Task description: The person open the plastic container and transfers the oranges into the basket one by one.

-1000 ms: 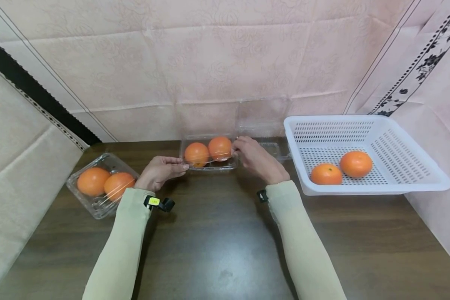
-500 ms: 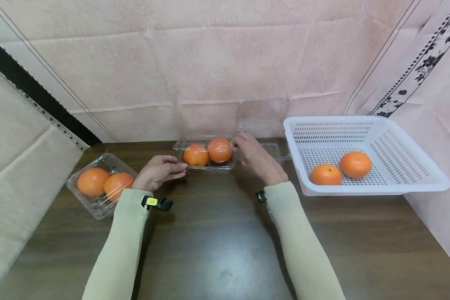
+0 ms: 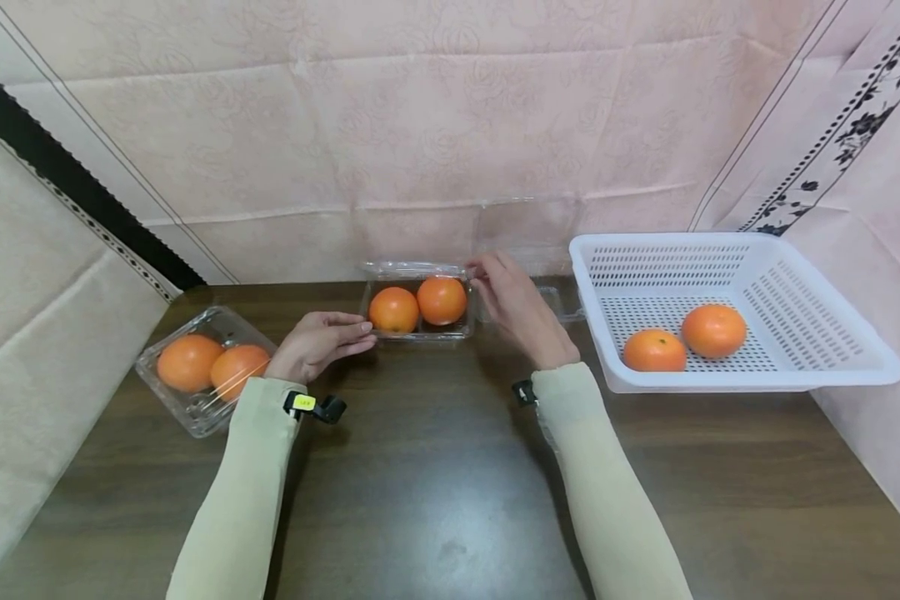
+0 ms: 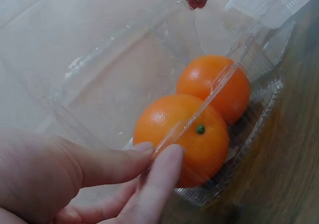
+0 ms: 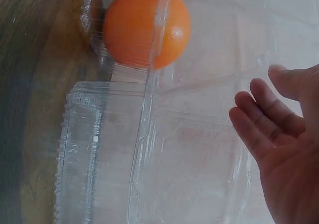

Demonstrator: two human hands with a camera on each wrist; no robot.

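Observation:
A clear plastic clamshell box stands at the table's back with two oranges, the left orange and the right orange, side by side in it. Its lid is raised behind the fruit. My left hand pinches the box's near left rim between thumb and fingers; in the left wrist view the thumb lies beside the left orange. My right hand is at the lid's right corner. The right wrist view shows its fingers loosely bent, holding nothing.
Behind my right hand a second clear box stands with its lid upright. At the right a white basket holds two oranges. A box with two oranges sits by my left forearm. A cloth wall rises behind the table.
The lid of the middle box, lower over the oranges half a second ago, now stands farther back. My right fingers have lifted slightly away from the right orange. My left hand has barely moved.

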